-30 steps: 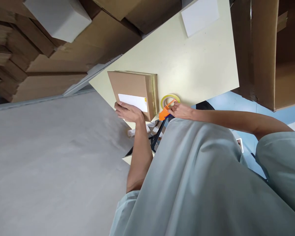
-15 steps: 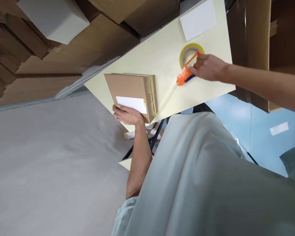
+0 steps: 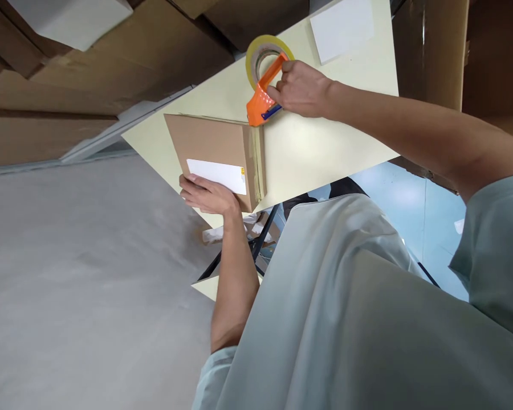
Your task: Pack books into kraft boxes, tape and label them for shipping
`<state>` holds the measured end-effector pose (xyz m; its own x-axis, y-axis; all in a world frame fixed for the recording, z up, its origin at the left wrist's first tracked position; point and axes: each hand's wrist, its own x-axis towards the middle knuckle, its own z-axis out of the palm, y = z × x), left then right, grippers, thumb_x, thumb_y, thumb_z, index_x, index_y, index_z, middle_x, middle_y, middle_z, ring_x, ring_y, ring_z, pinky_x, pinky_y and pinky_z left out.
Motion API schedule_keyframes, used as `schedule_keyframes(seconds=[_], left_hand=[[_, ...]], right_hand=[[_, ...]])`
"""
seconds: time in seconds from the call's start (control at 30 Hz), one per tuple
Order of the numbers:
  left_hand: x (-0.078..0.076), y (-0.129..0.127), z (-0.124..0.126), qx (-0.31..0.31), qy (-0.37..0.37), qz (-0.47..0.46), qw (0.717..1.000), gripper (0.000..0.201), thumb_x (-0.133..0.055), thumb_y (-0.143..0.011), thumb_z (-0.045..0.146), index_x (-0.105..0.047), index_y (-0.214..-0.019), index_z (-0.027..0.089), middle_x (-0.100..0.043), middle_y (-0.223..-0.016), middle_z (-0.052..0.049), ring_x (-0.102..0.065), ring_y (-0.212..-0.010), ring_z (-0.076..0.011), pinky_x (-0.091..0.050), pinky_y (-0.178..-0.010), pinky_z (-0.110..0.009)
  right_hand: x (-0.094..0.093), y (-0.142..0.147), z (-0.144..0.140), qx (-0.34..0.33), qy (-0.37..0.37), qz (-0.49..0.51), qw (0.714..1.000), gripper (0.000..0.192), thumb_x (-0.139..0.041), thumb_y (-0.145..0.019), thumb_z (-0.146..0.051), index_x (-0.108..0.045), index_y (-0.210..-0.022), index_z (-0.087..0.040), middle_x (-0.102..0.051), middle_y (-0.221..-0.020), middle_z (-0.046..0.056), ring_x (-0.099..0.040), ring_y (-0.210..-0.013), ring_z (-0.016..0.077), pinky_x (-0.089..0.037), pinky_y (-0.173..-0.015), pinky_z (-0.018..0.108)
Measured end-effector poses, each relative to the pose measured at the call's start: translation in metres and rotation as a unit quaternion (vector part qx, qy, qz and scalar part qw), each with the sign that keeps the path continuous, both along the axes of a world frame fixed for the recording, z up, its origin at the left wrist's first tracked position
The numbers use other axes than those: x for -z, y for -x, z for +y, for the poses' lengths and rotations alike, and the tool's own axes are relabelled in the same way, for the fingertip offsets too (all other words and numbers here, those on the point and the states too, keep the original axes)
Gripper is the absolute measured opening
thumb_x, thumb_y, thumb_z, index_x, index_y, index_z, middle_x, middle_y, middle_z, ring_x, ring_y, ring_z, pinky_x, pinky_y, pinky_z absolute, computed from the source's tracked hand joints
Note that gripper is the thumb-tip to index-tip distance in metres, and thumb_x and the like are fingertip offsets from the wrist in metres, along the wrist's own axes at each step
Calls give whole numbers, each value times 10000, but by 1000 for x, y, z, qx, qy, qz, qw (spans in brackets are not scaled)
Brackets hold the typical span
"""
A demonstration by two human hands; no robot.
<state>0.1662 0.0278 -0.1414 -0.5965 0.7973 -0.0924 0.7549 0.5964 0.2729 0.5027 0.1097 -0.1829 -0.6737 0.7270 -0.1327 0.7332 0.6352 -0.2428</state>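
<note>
A flat brown cardboard box (image 3: 209, 142) with a white label (image 3: 217, 175) lies on the pale yellow table (image 3: 325, 136), near its front edge. My left hand (image 3: 205, 195) presses on the box's near edge beside the label. My right hand (image 3: 301, 88) grips an orange tape dispenser (image 3: 263, 102) carrying a roll of yellowish tape (image 3: 263, 51). The dispenser's head rests at the box's far right corner, on the taped edge.
A white sheet (image 3: 342, 28) lies at the table's far end. Stacked brown cardboard boxes (image 3: 111, 74) fill the left and back, with a tall carton (image 3: 436, 51) on the right. A white box (image 3: 68, 20) sits upper left. Blue floor (image 3: 410, 193) shows below the table.
My right hand carried the tape dispenser from the box's near end, out over the table to the right, then back to the box's far corner. My left hand stayed on the box.
</note>
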Motion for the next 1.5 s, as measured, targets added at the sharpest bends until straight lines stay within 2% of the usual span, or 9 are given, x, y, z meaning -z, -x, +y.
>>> schedule_keyframes(seconds=[0.17, 0.27, 0.33, 0.43, 0.67, 0.83, 1.07, 1.27, 1.5], left_hand=[[-4, 36, 8, 150, -7, -31, 988, 504, -298, -1173, 433, -607, -1473, 172, -613, -1538, -215, -520, -1497, -368, -336, -1322, -583], [0, 50, 25, 249, 18, -17, 968, 447, -321, -1186, 345, -605, -1468, 146, -622, -1551, -176, -446, -1589, -326, -106, -1396, -664], [8, 43, 31, 323, 11, -40, 945, 435, -331, -1197, 382, -608, -1442, 154, -623, -1560, -144, -334, -1679, -301, 44, -1401, -676], [22, 13, 19, 429, -18, -100, 898, 533, -240, -1205, 490, -611, -1379, 151, -607, -1561, -147, -218, -1744, -270, 7, -1420, -638], [31, -19, -39, 474, 13, -168, 865, 477, -323, -1158, 574, -631, -1314, 246, -579, -1598, -120, -146, -1766, -270, -78, -1437, -580], [33, -10, -41, 476, 16, -179, 861, 476, -335, -1152, 579, -640, -1311, 250, -608, -1557, -123, -156, -1764, -259, -68, -1445, -552], [31, -14, -39, 507, -1, -167, 846, 525, -455, -1120, 672, -599, -1319, 208, -600, -1557, -166, -191, -1756, -289, -68, -1444, -617], [32, -15, -37, 486, 26, -196, 851, 398, -674, -1059, 479, -569, -1309, 187, -572, -1594, -173, -215, -1744, -333, -42, -1422, -694], [38, -16, -39, 475, 24, -182, 860, 347, -638, -1012, 341, -589, -1348, 270, -591, -1567, -130, -200, -1755, -312, -63, -1448, -607]], right_hand=[[2, 4, -57, -34, -10, -61, 998, 482, -212, -1028, -9, -614, -1294, -26, -795, -939, 122, -767, -915, 210, -579, -983, 480], [0, 29, -105, -46, -16, -57, 997, 512, -245, -1033, -9, -577, -1422, -1, -814, -930, 121, -769, -838, 215, -593, -989, 465], [-5, 55, -135, -38, 2, -24, 999, 519, -291, -1033, -10, -575, -1467, -25, -818, -942, 112, -783, -842, 241, -590, -1009, 506], [-17, 97, -170, -42, 60, -18, 997, 497, -349, -1033, -12, -603, -1460, -12, -822, -1028, 165, -797, -906, 282, -584, -998, 516], [-24, 143, -196, -52, 123, 15, 991, 420, -368, -1054, -11, -683, -1330, -41, -835, -1062, 164, -796, -911, 263, -572, -1033, 444], [-7, 89, -206, -20, 125, 53, 990, 470, -338, -1062, -13, -657, -1406, -13, -849, -1051, 172, -823, -918, 267, -585, -1051, 508], [33, -47, -172, 69, 59, 56, 994, 892, 177, -1079, -81, -641, -1384, 99, -818, -1068, 123, -818, -1099, 218, -532, -1113, 510], [57, 1, -97, 84, 16, 29, 996, 548, -129, -1183, -176, -622, -1373, -30, -807, -1050, 105, -826, -1104, 278, -599, -1050, 579], [31, 36, -60, -14, -60, -75, 995, 570, -117, -1100, -34, -596, -1389, 74, -788, -907, 64, -820, -911, 181, -566, -1036, 467]])
